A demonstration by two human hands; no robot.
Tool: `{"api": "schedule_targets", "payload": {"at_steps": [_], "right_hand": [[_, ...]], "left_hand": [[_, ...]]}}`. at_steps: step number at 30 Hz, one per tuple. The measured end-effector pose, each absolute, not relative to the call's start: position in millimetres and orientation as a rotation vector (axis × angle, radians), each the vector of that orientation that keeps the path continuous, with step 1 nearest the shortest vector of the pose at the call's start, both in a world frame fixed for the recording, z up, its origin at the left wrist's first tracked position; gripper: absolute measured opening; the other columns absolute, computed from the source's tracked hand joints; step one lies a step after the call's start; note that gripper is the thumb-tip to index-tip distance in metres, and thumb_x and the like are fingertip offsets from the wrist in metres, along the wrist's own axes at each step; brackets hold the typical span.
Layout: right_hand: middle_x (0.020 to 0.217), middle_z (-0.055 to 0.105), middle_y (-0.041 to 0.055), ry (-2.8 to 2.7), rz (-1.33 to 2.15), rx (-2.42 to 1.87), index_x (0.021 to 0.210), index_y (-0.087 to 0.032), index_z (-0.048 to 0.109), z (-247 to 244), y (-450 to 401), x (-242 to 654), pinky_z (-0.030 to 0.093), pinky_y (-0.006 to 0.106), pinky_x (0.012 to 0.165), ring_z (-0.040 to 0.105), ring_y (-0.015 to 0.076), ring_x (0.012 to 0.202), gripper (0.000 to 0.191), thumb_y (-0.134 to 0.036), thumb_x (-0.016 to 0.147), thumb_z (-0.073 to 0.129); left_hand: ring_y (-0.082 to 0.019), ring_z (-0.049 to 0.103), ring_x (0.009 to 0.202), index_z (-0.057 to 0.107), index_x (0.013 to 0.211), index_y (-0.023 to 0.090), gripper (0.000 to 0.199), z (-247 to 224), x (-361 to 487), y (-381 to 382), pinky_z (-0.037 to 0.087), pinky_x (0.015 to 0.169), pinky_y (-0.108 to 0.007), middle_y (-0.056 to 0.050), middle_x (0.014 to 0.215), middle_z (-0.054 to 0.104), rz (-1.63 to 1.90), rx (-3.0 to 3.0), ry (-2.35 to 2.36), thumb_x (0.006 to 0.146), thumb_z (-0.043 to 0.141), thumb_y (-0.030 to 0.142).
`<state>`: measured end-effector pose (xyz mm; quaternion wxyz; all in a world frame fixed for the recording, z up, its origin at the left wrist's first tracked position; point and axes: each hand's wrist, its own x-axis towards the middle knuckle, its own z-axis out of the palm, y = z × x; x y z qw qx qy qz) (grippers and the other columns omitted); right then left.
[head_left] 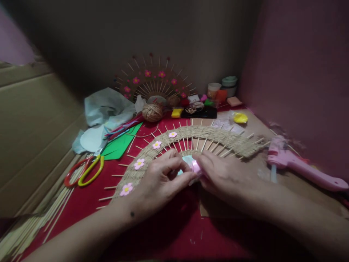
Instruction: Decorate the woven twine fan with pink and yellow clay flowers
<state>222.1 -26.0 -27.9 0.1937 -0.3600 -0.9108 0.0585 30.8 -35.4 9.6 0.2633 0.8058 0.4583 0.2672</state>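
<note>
My left hand [166, 174] and my right hand [225, 176] meet in front of me, both closed. Between their fingertips is a small, shiny pink lump [195, 166] that looks like soft clay, perhaps in clear wrap. Beyond the hands lies a woven, fan-shaped half ring [212, 133] with thin sticks radiating through it. Several pink flowers [139, 163] with yellow centres sit along its left side. A pale blue-green piece [187, 159] at the fan's inner centre is partly hidden by my fingers.
Scissors [91, 176] and thin sticks [50, 211] lie left, near green sheets [120, 145]. A pink glue gun [305, 165] rests on cardboard at right. Behind are a twine ball [152, 112], a dark phone-like slab [203, 112], a yellow lump [240, 118] and a finished-looking flowered fan [160, 82].
</note>
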Motion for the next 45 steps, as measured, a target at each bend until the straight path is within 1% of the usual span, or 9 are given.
{"api": "schedule_targets", "payload": {"at_steps": [3, 5, 9, 15, 24, 30, 34, 41, 45], "right_hand": [[0.092, 0.058, 0.0104, -2.586, -0.025, -1.020, 0.100, -0.012, 0.051, -30, -27, 219, 0.041, 0.029, 0.056, 0.056, 0.0201, 0.074, 0.018, -0.009, 0.085, 0.041], [0.085, 0.058, 0.0083, -2.555, -0.069, -1.032, 0.098, -0.012, 0.051, -29, -28, 217, 0.039, 0.029, 0.053, 0.056, 0.0195, 0.068, 0.016, -0.009, 0.085, 0.042], [0.077, 0.058, 0.0045, -2.471, 0.105, -0.972, 0.091, -0.015, 0.050, -23, -30, 215, 0.038, 0.026, 0.053, 0.055, 0.0159, 0.064, 0.011, -0.013, 0.089, 0.039], [0.099, 0.063, 0.0105, -2.405, 0.310, -0.995, 0.102, -0.015, 0.051, -25, -27, 218, 0.046, 0.031, 0.072, 0.059, 0.0181, 0.084, 0.017, -0.020, 0.091, 0.038], [0.103, 0.064, 0.0099, -2.380, 0.393, -1.042, 0.112, -0.013, 0.052, -23, -28, 214, 0.046, 0.032, 0.077, 0.060, 0.0197, 0.091, 0.025, -0.020, 0.090, 0.042], [0.092, 0.065, 0.0138, -2.451, 0.301, -1.122, 0.100, -0.010, 0.057, -25, -32, 214, 0.045, 0.033, 0.063, 0.061, 0.0227, 0.078, 0.023, -0.021, 0.088, 0.041], [0.090, 0.065, 0.0146, -2.472, 0.349, -1.111, 0.099, -0.009, 0.058, -28, -32, 215, 0.044, 0.035, 0.063, 0.062, 0.0244, 0.078, 0.025, -0.020, 0.085, 0.040], [0.082, 0.064, 0.0125, -2.504, 0.298, -1.024, 0.095, -0.008, 0.057, -30, -32, 213, 0.040, 0.032, 0.057, 0.059, 0.0209, 0.068, 0.026, -0.020, 0.089, 0.035], [0.080, 0.063, 0.0097, -2.529, 0.320, -1.011, 0.093, -0.011, 0.056, -24, -35, 214, 0.037, 0.031, 0.054, 0.057, 0.0196, 0.066, 0.024, -0.024, 0.093, 0.035]], "left_hand": [[-0.010, 0.047, 0.064, 0.064, 0.066, 0.016, 0.020, 7, 33, -37, 0.038, 0.061, -0.024, 0.001, 0.066, 0.052, 0.803, 2.017, 1.209, 0.085, 0.058, 0.022], [-0.011, 0.050, 0.070, 0.065, 0.069, 0.017, 0.019, 4, 31, -36, 0.039, 0.065, -0.024, 0.001, 0.071, 0.055, 0.883, 1.886, 1.138, 0.085, 0.059, 0.023], [-0.013, 0.051, 0.077, 0.067, 0.073, 0.020, 0.013, 2, 23, -32, 0.041, 0.071, -0.026, 0.000, 0.079, 0.055, 0.990, 1.787, 1.030, 0.084, 0.061, 0.024], [-0.014, 0.053, 0.078, 0.069, 0.085, 0.019, 0.019, 6, 22, -25, 0.043, 0.072, -0.029, -0.002, 0.081, 0.057, 0.940, 2.057, 1.042, 0.090, 0.050, 0.020], [-0.013, 0.052, 0.072, 0.071, 0.094, 0.019, 0.014, -1, 23, -26, 0.044, 0.064, -0.025, -0.002, 0.076, 0.054, 0.956, 2.430, 1.166, 0.083, 0.062, 0.022], [-0.010, 0.051, 0.064, 0.069, 0.094, 0.017, 0.015, -4, 29, -29, 0.044, 0.057, -0.020, 0.001, 0.071, 0.054, 0.990, 2.481, 1.132, 0.081, 0.063, 0.015], [-0.010, 0.052, 0.066, 0.067, 0.094, 0.014, 0.014, -5, 31, -31, 0.046, 0.059, -0.021, -0.001, 0.074, 0.055, 0.992, 2.519, 1.054, 0.081, 0.063, 0.013], [-0.012, 0.055, 0.068, 0.066, 0.089, 0.014, 0.011, -2, 32, -35, 0.048, 0.061, -0.024, -0.004, 0.076, 0.059, 1.039, 2.566, 0.937, 0.083, 0.058, 0.011], [-0.009, 0.050, 0.060, 0.067, 0.080, 0.015, 0.007, 8, 31, -35, 0.043, 0.054, -0.021, -0.001, 0.069, 0.056, 0.992, 2.403, 0.998, 0.080, 0.060, 0.012]]}}
